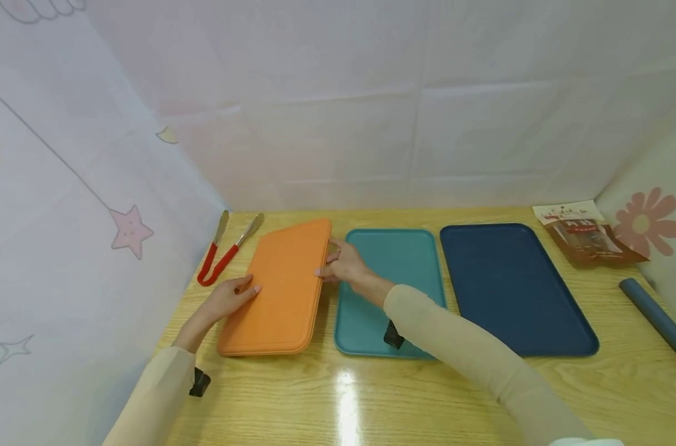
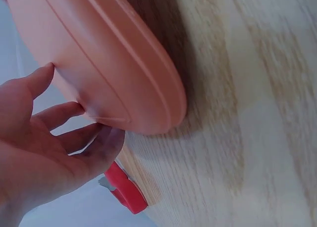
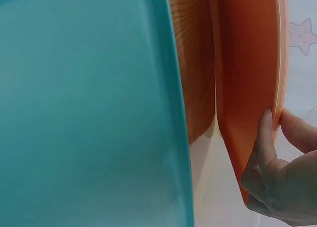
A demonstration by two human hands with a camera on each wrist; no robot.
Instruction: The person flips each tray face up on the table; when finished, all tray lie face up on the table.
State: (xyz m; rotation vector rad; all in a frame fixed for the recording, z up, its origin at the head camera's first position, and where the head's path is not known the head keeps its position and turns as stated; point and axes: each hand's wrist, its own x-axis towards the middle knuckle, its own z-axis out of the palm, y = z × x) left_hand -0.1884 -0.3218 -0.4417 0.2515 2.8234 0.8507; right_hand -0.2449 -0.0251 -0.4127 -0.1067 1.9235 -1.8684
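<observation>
An orange tray (image 1: 285,285) is tilted, its right long edge raised off the table and its smooth outer face upward. In the right wrist view, the hollow side of that orange tray (image 3: 247,64) faces down and toward the teal tray (image 3: 89,108). The right hand (image 1: 346,265) pinches the raised rim, thumb on the outer face and fingers inside. At the lower left edge, the left hand (image 1: 229,299) holds the orange tray between thumb and fingers; the left wrist view shows its fingertips against the tray's side. Right of the orange tray, the teal tray lies flat beneath the right forearm.
Red-handled tongs (image 1: 221,257) lie at the left by the wall sheet. A navy tray (image 1: 516,291) lies flat right of the teal one. Farther right are a brown food packet (image 1: 589,238) and a dark grey roll (image 1: 658,322).
</observation>
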